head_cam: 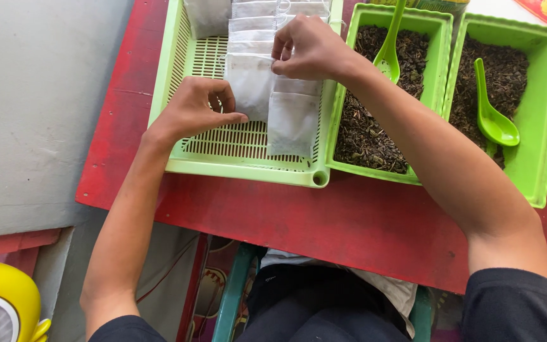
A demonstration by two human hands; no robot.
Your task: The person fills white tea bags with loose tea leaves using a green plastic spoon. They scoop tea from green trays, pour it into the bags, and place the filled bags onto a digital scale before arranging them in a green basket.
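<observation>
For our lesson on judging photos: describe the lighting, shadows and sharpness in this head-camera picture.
Head view: soft, even daylight, no strong glare; the left hand casts a faint shadow on the slotted tray; the right hand, white bags and tea leaves look sharp; edges bend slightly.

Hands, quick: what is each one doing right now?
Left hand: fingers pinched shut on a white filter bag in the slotted green tray.
Right hand: fingers pinched shut on the top of another white bag.
</observation>
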